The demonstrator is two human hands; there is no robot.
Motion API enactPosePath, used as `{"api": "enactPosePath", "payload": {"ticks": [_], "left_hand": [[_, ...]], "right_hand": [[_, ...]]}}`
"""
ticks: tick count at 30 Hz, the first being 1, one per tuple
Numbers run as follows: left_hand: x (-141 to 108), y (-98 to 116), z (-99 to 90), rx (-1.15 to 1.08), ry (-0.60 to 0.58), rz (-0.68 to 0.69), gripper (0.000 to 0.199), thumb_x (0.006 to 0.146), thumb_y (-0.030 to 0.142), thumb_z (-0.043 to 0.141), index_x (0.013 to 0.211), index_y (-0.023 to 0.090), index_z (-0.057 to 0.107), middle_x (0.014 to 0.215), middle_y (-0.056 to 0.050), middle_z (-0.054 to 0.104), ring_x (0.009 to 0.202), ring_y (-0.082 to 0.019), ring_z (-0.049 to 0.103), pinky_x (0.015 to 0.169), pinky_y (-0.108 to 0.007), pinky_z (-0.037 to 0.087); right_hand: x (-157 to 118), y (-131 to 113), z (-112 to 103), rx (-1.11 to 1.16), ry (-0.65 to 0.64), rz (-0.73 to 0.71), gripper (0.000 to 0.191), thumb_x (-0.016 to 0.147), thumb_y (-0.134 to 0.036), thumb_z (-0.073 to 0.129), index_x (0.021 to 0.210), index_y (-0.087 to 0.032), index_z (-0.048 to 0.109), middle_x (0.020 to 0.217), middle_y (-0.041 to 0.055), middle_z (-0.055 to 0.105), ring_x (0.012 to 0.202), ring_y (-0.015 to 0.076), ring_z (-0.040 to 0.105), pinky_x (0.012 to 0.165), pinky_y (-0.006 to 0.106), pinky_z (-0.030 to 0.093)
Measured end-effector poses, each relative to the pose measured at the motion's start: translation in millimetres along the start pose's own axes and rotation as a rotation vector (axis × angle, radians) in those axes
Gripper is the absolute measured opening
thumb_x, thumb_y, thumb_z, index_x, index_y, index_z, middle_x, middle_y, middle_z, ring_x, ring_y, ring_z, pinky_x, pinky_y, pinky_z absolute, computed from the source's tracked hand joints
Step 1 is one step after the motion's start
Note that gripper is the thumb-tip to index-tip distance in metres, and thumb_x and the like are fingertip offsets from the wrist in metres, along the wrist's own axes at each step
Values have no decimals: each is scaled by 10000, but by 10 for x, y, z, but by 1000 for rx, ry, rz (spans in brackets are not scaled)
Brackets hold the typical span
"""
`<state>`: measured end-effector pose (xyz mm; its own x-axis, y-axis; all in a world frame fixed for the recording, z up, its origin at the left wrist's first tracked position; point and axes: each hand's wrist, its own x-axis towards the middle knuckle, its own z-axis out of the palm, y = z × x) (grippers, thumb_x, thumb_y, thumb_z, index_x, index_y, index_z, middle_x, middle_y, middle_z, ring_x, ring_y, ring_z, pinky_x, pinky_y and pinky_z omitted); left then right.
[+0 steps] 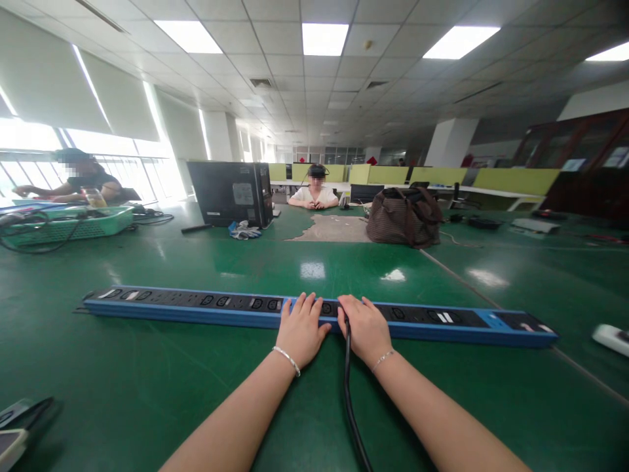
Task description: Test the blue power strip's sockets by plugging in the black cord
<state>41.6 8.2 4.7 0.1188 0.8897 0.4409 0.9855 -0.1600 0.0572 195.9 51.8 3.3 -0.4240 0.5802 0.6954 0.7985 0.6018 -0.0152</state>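
A long blue and black power strip (pixel 187 307) with several sockets lies across the green table in front of me. My left hand (pixel 302 328) grips its middle from above, with the fingers across the top to the far edge and the thumb at the near side. Just right of it, my right hand (pixel 364 326) is closed around the end of a black power cord (pixel 348 387), over the sockets. My fingers hide the plug, so I cannot tell how deep it sits. The cord hangs down toward me between my forearms.
A black computer case (pixel 226 195), gloves (pixel 244 229) and a brown bag (pixel 403 216) stand farther back. At left is a green basket (pixel 98 223) with cables. One person (pixel 314 190) sits opposite, another (pixel 86 177) at far left. A white object (pixel 612 339) lies at right.
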Motion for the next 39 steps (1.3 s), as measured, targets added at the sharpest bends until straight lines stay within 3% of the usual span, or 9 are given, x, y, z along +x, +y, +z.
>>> {"api": "enactPosePath", "payload": {"ticks": [15,20,26,34,39], "left_hand": [[-21,6,26,25,0,1,537,851,457,439,1324,203,426,1405,-75,442,1307,-260,348,1066,-502,257],[-17,10,27,32,6,0,540,850,457,442,1324,200,428,1404,-75,444,1307,-261,347,1066,-504,257],[-22,5,38,43,12,6,543,852,468,429,1327,205,425,1406,-76,441,1307,-259,348,1062,-498,264],[-16,7,37,37,12,5,537,853,460,429,1326,205,428,1402,-73,447,1303,-261,351,1060,-501,263],[-8,5,29,19,5,-1,529,860,456,416,1325,203,430,1403,-71,446,1303,-263,350,1062,-506,254]], "right_hand": [[70,24,-36,-8,-61,19,292,880,-208,401,1067,-156,619,1045,52,690,902,165,648,897,322,434],[52,13,-41,-7,-47,55,274,875,-227,423,1047,-176,630,996,29,701,813,162,658,756,271,487],[-26,-46,41,8,59,56,297,880,-198,405,1079,-130,614,1058,67,679,929,178,634,859,291,469],[46,-37,-41,29,-27,111,281,872,-217,419,1050,-174,632,1005,44,699,851,159,656,795,264,488],[45,-51,-26,42,8,109,276,865,-200,418,1031,-170,637,993,48,699,853,161,652,801,267,483]]}}
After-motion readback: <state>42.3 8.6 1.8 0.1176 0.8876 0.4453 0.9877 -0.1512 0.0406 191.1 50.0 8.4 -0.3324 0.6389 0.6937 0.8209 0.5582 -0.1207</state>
